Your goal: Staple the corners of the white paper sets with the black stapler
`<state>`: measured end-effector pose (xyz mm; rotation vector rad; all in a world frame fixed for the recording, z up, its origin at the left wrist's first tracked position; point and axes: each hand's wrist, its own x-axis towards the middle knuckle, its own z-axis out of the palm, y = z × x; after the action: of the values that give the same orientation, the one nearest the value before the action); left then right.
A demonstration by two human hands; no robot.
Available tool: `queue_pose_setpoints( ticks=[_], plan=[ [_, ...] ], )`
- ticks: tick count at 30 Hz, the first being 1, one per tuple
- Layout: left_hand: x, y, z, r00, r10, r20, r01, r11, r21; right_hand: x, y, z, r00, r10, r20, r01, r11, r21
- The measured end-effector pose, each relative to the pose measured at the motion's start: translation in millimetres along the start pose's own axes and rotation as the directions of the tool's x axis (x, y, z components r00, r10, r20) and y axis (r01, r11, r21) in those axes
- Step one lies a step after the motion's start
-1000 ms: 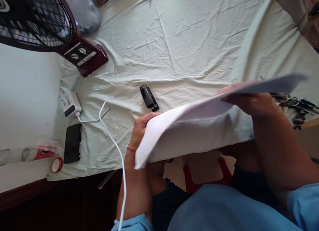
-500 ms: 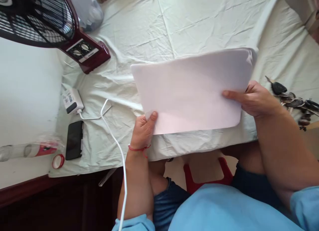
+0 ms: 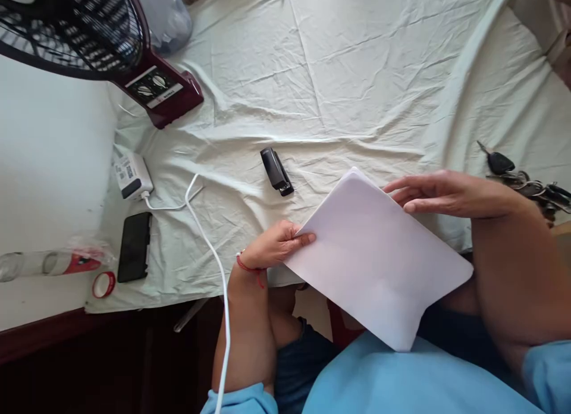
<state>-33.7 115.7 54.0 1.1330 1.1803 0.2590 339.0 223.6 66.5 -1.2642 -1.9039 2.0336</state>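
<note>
A stack of white paper (image 3: 375, 259) lies tilted over the near table edge and my lap. My left hand (image 3: 276, 246) pinches its left edge between thumb and fingers. My right hand (image 3: 446, 193) rests with its fingers spread on the paper's upper right edge. A small black stapler (image 3: 276, 171) lies on the pale green cloth (image 3: 357, 63) just beyond the paper, apart from both hands.
A dark red fan (image 3: 111, 51) stands at the far left. A white charger (image 3: 131, 176) with its cable (image 3: 214, 265), a black phone (image 3: 134, 246), a plastic bottle (image 3: 44, 265) and a red cap (image 3: 103, 284) lie at the left. Keys (image 3: 521, 179) lie at the right.
The paper came down from an upright hold over the table to a tilted position toward my lap, uncovering the stapler. My right hand loosened and its fingers spread.
</note>
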Motion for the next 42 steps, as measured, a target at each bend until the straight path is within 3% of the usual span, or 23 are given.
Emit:
queue_pose_setpoints(
  ticks=[4,7,8,11,13,16,21,27,33,38,42],
  plan=[
    [-1,1,-1.7,0.998,-0.015,-0.063,0.009,0.996,-0.084,14,-8,23,0.998,-0.039,0.042,0.038,0.999,0.033],
    [0,-3,-7.1,0.955,-0.018,-0.296,-0.055,0.970,-0.239,23,-10,37,0.999,0.004,-0.047,0.002,0.992,0.125],
    [1,-6,-9.3,0.913,-0.020,-0.407,-0.102,0.956,-0.276,26,-10,40,0.997,0.029,-0.077,-0.016,0.987,0.160],
    [8,-12,-13.8,0.729,-0.024,-0.684,-0.232,0.932,-0.279,31,-11,47,0.984,0.113,-0.140,-0.076,0.967,0.243],
    [13,-15,-14.4,0.632,-0.012,-0.775,-0.258,0.939,-0.226,34,-11,50,0.973,0.158,-0.168,-0.109,0.957,0.269],
    [21,-16,-13.2,0.541,-0.015,-0.841,-0.245,0.954,-0.175,39,-10,52,0.961,0.199,-0.194,-0.134,0.943,0.304],
    [35,-20,-17.0,0.405,-0.028,-0.914,-0.206,0.971,-0.121,43,-17,57,0.929,0.278,-0.243,-0.176,0.912,0.371],
    [42,-37,-26.9,0.281,0.110,-0.953,-0.171,0.983,0.063,44,-21,58,0.895,0.318,-0.314,-0.168,0.890,0.425],
    [43,-35,-23.0,0.238,0.167,-0.957,-0.119,0.983,0.142,47,-13,54,0.889,0.324,-0.325,-0.174,0.894,0.414],
    [39,-24,-12.5,0.168,0.372,-0.913,-0.131,0.926,0.354,44,-19,55,0.872,0.341,-0.350,-0.189,0.896,0.402],
    [39,-24,-9.1,0.184,0.491,-0.851,-0.151,0.870,0.469,42,-24,57,0.866,0.348,-0.359,-0.187,0.892,0.412]
  ],
)
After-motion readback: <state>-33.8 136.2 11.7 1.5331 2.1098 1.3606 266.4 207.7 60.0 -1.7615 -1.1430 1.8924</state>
